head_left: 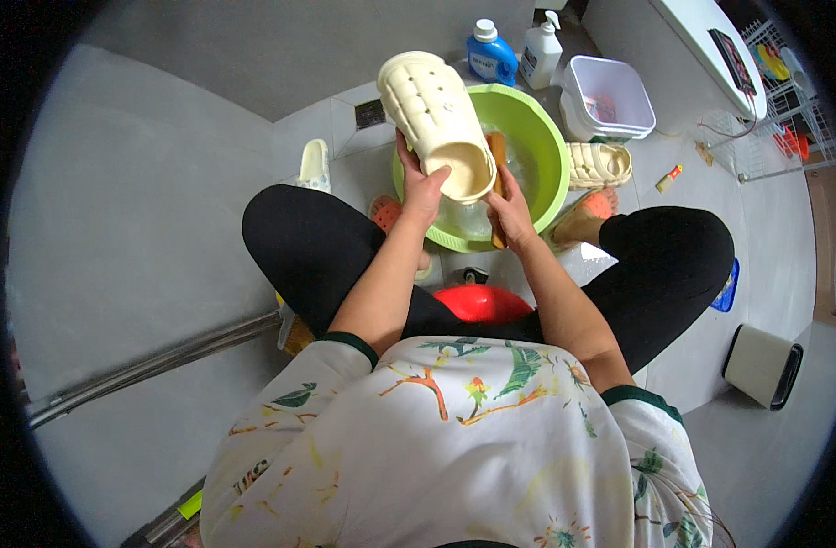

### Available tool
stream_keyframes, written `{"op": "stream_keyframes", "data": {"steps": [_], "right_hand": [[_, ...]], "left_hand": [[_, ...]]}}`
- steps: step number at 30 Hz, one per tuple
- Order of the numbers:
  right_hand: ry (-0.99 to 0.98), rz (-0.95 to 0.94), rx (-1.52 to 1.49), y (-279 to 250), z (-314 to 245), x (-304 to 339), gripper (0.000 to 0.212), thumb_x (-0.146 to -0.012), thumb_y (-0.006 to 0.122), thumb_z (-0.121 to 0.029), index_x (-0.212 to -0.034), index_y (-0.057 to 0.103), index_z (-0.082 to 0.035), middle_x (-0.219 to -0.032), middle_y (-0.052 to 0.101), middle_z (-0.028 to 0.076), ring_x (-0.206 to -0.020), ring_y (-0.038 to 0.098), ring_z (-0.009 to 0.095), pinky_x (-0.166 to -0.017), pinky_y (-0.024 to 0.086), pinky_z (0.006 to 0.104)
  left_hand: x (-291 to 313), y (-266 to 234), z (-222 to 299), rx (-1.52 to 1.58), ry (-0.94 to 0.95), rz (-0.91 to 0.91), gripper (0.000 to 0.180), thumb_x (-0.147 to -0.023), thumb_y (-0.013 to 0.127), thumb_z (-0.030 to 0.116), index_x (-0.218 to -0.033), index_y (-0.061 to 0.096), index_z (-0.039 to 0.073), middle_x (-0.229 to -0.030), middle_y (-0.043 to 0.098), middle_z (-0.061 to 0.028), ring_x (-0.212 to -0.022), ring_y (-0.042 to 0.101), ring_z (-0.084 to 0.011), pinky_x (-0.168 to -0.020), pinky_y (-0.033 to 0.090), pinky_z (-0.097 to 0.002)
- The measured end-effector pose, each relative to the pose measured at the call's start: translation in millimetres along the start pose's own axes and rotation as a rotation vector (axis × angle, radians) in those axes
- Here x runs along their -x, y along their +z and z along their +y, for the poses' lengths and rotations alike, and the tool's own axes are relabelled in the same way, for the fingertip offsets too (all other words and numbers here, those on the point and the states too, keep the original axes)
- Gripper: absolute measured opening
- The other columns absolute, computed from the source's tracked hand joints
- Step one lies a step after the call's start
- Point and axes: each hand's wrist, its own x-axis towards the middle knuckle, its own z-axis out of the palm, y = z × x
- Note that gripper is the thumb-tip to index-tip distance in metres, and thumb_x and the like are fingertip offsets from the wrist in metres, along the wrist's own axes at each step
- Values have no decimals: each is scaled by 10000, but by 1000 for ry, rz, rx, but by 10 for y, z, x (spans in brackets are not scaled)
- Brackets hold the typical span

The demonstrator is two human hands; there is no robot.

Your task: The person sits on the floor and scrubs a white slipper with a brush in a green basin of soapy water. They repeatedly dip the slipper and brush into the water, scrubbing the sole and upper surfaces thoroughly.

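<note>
Over the green basin (536, 137) on the tiled floor, the left hand (422, 187) holds a cream slipper (439, 123) by its heel end, sole turned up, thumb and fingers clamped around the edge; the toe points away toward a blue bottle (491, 53) and a white pump bottle (541, 50); the right hand (511, 212) is closed around a tan brush (497, 183) lying just beside the slipper's right edge, over the water. A 2nd cream slipper (600, 164) rests on the floor right of the basin, near a white tub (609, 96). To scrub well, I judge the slipper should stay low above the basin so drips fall inside; the grip at the heel should be firm, since wet rubber slides; short strokes along the grooves would lift dirt best.
</note>
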Motion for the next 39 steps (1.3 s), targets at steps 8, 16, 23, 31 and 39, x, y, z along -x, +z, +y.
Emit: {"op": "stream_keyframes", "data": {"steps": [8, 16, 23, 31, 39], "right_hand": [[-37, 132, 188, -58, 301, -112, 986, -668, 814, -191, -1467, 254, -50, -1154, 552, 86, -843, 528, 146, -766, 470, 284], [12, 177, 312, -99, 455, -105, 999, -671, 828, -152, -1461, 235, -2, -1264, 514, 90, -828, 534, 127, -726, 472, 253], [168, 103, 201, 8, 312, -60, 1015, -635, 849, -222, -1443, 277, 3, -1378, 452, 197, -1248, 468, 256, -1027, 386, 322], [78, 142, 267, 37, 402, -132, 983, -663, 818, -151, -1450, 251, 8, -1363, 469, 160, -1094, 533, 222, -959, 428, 309], [103, 113, 239, -22, 611, -239, 950, -664, 786, -107, -1449, 262, -4, -1335, 493, 147, -1022, 553, 202, -919, 450, 300]], "left_hand": [[-141, -115, -81, -248, 42, -41, 893, -761, 501, -168, -1508, 126, 147, -1490, 288, -144, -1358, 311, -275, -1097, 306, -389], [-153, -130, -241, -205, -122, -4, 827, -786, 519, -167, -1492, 179, 98, -1473, 329, -140, -1331, 361, -256, -1081, 322, -357], [-212, -254, -373, -289, -109, 64, 767, -780, 555, -160, -1461, 279, 60, -1421, 416, -139, -1284, 424, -249, -1071, 331, -345], [-251, -236, -409, -345, -76, 58, 766, -777, 540, -167, -1462, 287, 62, -1438, 404, -124, -1306, 409, -236, -1079, 319, -335], [-290, -182, -383, -248, -103, -6, 741, -798, 516, -169, -1465, 277, 48, -1478, 358, -95, -1324, 385, -211, -1086, 316, -327]]}}
